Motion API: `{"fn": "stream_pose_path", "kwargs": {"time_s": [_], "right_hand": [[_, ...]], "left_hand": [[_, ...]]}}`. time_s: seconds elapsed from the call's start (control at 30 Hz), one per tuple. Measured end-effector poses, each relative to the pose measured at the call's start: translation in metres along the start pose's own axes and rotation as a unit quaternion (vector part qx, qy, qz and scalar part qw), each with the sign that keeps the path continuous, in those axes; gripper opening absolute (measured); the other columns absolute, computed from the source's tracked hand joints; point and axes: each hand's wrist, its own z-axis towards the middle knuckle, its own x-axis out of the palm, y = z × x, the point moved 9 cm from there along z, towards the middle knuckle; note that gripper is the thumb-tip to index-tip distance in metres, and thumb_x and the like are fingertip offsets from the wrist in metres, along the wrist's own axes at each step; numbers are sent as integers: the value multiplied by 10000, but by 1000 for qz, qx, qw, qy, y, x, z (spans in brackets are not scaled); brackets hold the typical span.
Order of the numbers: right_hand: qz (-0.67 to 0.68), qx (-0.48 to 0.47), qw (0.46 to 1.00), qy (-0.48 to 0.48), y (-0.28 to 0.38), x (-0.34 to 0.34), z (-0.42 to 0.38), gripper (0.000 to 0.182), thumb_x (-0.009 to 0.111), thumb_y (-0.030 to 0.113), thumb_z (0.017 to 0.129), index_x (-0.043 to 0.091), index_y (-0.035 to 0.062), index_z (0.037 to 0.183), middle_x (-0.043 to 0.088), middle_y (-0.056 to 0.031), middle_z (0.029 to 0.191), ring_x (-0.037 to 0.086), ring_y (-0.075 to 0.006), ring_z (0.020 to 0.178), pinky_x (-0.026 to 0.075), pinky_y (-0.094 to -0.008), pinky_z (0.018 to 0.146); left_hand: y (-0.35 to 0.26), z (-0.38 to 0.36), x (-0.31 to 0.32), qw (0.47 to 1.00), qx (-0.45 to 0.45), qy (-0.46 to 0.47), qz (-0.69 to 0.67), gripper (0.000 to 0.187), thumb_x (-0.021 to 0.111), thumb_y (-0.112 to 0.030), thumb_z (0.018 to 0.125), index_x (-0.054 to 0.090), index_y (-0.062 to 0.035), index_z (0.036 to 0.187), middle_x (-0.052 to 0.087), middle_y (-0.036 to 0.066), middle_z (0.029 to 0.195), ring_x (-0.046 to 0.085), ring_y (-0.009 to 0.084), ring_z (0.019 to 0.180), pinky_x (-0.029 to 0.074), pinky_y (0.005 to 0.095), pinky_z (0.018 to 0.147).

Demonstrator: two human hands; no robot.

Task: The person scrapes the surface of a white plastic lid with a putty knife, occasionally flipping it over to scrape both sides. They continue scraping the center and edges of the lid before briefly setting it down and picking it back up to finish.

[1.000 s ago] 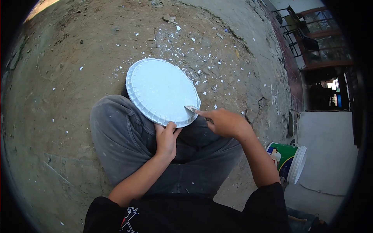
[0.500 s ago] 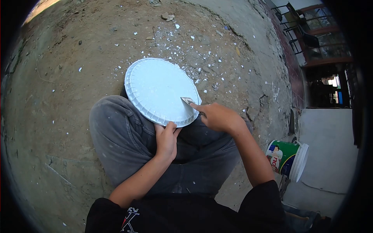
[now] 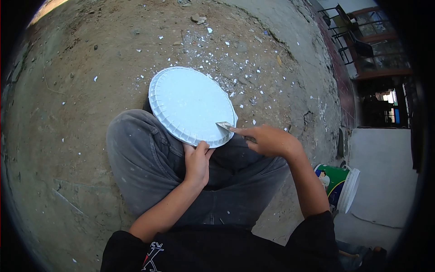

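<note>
A round white lid (image 3: 192, 102) with a ribbed rim lies tilted over my crossed legs. My left hand (image 3: 197, 162) grips its near edge, thumb on top and fingers underneath. In my right hand (image 3: 267, 140) is a small scraper (image 3: 224, 125), its handle mostly hidden by the fingers. The scraper's blade rests on the lid's surface near the right edge, with my index finger stretched along it. What supports the lid from beneath is largely hidden.
White flakes (image 3: 210, 30) are scattered over the dirt ground beyond the lid. A green paint bucket (image 3: 335, 183) with a white rim lies at the right, beside a pale wall (image 3: 383, 167). Chairs (image 3: 360, 45) stand at the upper right.
My right hand has shifted to the right and slightly nearer my body, with the scraper blade turned flatter. The lid and my left hand appear slightly farther right in view.
</note>
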Motion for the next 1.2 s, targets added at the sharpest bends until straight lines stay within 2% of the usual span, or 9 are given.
{"fn": "stream_pose_path", "kwargs": {"time_s": [0.1, 0.27, 0.4, 0.6, 0.67, 0.8, 0.9, 1.07, 1.2], "right_hand": [[-33, 21, 998, 42, 7, 4, -15, 583, 554, 118, 882, 489, 289, 1436, 677, -229, 893, 665, -391, 833, 515, -474, 799], [-3, 43, 998, 38, -3, 6, -9, 602, 558, 117, 878, 472, 293, 1447, 681, -231, 906, 666, -387, 830, 515, -475, 806], [-11, 50, 998, -38, -13, 13, 8, 606, 555, 111, 873, 471, 279, 1449, 680, -238, 922, 665, -390, 840, 513, -478, 818], [-8, 15, 999, -33, 11, 6, -6, 625, 543, 97, 875, 444, 276, 1466, 680, -238, 878, 665, -396, 797, 522, -466, 802], [-16, 25, 1000, 6, 20, 12, -18, 625, 540, 96, 878, 436, 262, 1472, 679, -235, 868, 665, -391, 775, 519, -465, 794], [12, 26, 1000, -12, 2, 15, -8, 623, 540, 95, 879, 435, 253, 1473, 676, -240, 871, 663, -391, 771, 510, -479, 787], [49, -43, 997, -35, 11, 13, -6, 614, 540, 94, 879, 449, 257, 1464, 674, -229, 848, 662, -389, 751, 505, -490, 770], [-7, 16, 1000, -2, 29, 3, -7, 598, 554, 103, 877, 474, 259, 1449, 675, -232, 865, 670, -387, 788, 510, -489, 766], [-4, -6, 997, -71, 21, -3, 38, 598, 555, 102, 875, 475, 249, 1450, 685, -226, 869, 679, -380, 810, 524, -481, 767]], "left_hand": [[2, 2, -4, 1000, 4, -9, 6, 711, 441, 33, 865, 170, -129, 1502, 441, 120, 1326, 524, 257, 1196, 403, 477, 1064], [8, 9, -8, 1000, 4, -7, 24, 696, 449, 21, 873, 184, -127, 1499, 462, 117, 1317, 539, 249, 1170, 405, 467, 1055], [5, 7, -5, 1000, -6, 2, 16, 679, 444, 17, 883, 190, -123, 1497, 465, 117, 1324, 547, 244, 1161, 415, 464, 1045], [2, 5, -4, 1000, 18, 4, 3, 680, 420, 28, 886, 167, -116, 1501, 446, 123, 1344, 539, 251, 1191, 427, 471, 1047], [2, 4, -4, 1000, 12, 6, -3, 686, 417, 30, 883, 159, -115, 1501, 437, 124, 1351, 534, 254, 1200, 421, 473, 1058], [8, 8, -3, 1000, 3, 17, 1, 694, 432, 34, 868, 171, -112, 1495, 461, 120, 1319, 536, 250, 1191, 424, 471, 1052], [7, 6, -8, 1000, 4, 3, 2, 702, 443, 40, 858, 181, -111, 1492, 477, 114, 1293, 541, 245, 1171, 429, 465, 1040], [9, 7, -10, 1000, 3, -9, -4, 696, 443, 38, 862, 190, -121, 1491, 488, 102, 1274, 552, 233, 1138, 435, 460, 1027], [6, 5, -6, 1000, 0, 1, 13, 683, 444, 23, 873, 189, -122, 1491, 491, 105, 1271, 556, 238, 1134, 441, 459, 1023]]}}
